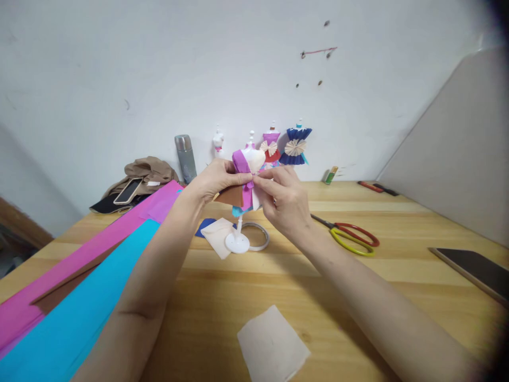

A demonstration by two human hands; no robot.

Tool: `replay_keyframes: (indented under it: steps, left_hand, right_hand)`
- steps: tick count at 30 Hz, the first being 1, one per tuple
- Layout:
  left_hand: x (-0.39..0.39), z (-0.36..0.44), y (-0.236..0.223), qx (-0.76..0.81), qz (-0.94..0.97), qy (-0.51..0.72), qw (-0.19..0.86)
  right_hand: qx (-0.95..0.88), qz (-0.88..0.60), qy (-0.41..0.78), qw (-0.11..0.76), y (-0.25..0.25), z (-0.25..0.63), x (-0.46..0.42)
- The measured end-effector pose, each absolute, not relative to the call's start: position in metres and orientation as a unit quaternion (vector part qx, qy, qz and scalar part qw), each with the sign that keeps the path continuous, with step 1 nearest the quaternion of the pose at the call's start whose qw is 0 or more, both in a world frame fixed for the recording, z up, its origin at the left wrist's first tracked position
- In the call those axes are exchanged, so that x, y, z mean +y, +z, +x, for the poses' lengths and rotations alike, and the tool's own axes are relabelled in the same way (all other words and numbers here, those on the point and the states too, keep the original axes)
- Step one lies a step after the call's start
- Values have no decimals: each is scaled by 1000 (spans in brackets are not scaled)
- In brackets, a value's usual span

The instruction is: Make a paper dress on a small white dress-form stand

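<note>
A small white dress-form stand (237,243) stands upright on the table, tilted slightly, with purple, brown and blue paper wrapped about its body. My left hand (217,183) pinches the purple paper (241,162) at the waist, thumb in front. From the right, my right hand (284,196) has its thumb and forefinger pressed together at the same waist spot; whatever lies between those fingertips is too small to make out. Brown paper (231,196) flares out under my left hand, and a blue edge (237,211) shows at the hem.
Behind stand dressed mini forms, one in navy (299,132), and a grey flask (185,158). Long pink and blue paper sheets (119,260) lie left. Scissors (353,239) and a dark tablet-like slab (473,270) lie right; a tape roll (262,245) and beige paper squares (273,345) lie nearby.
</note>
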State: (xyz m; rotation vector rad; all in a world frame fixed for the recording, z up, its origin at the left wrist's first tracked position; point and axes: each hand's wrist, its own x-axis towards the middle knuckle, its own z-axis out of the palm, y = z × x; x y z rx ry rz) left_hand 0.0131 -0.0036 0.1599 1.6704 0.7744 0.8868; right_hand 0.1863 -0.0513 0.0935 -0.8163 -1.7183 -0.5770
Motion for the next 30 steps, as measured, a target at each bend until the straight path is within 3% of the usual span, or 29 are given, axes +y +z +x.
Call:
replay_keyframes:
  steps: [6,16,24,30]
  left_hand:
    - [-6,14,159,337,709,383,487]
    - [-19,14,171,351,702,369,497]
    - [-2,10,162,345,704,389,484]
    - [12,-2,160,272,659,404,573]
  right_hand:
    - [-724,-381,-284,499,93,190,-49]
    - [-725,-360,-311,498,91,192,-47]
    - [-714,-398,-186,545,104,212,-47]
    - [-717,-565,-81,401,86,293,-27]
